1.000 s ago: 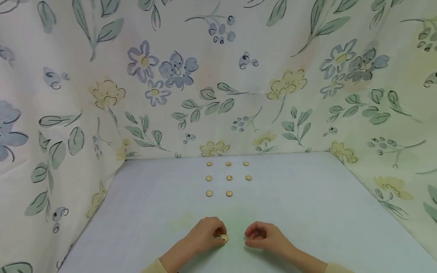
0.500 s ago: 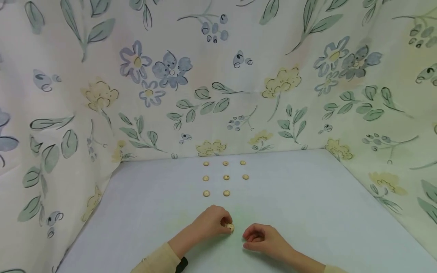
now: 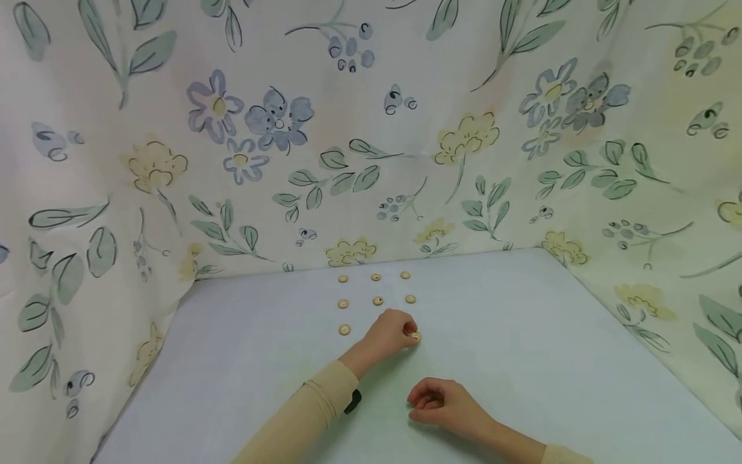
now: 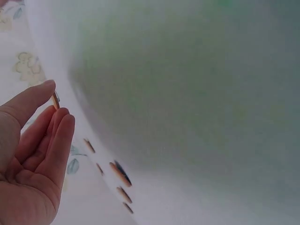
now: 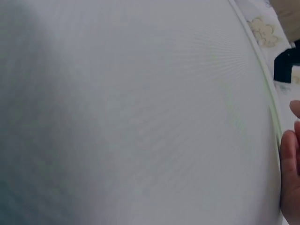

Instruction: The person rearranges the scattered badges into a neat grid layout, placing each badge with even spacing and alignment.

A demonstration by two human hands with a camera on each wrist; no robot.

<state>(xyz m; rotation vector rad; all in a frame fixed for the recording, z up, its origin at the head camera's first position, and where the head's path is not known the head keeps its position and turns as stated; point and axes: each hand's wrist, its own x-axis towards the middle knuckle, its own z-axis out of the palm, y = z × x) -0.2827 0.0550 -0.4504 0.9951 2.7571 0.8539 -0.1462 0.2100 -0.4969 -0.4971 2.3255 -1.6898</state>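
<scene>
Between thumb and fingers, my left hand (image 3: 390, 335) pinches a small round wooden disc (image 3: 415, 337), low over the table at the right end of the nearest row of discs. In the left wrist view that held disc (image 4: 56, 100) appears edge-on between the thumb and fingertips. Another wooden disc (image 3: 344, 329) lies to the left in the same row; the middle one is hidden behind the hand. My right hand (image 3: 449, 407) rests closer to me, fingers loosely curled and holding nothing. Only part of the right hand (image 5: 290, 173) enters the right wrist view.
Beyond the left hand lie two rows of similar discs, including a middle-row disc (image 3: 378, 301) with a dark spot and a far-row disc (image 3: 375, 277). A white cloth-covered table (image 3: 510, 335) spreads around them. Floral curtain (image 3: 348, 161) encloses the back and sides.
My left hand has carried the pinched disc forward and to the right, up to the nearest row. The right hand has hardly moved. The head view has turned slightly.
</scene>
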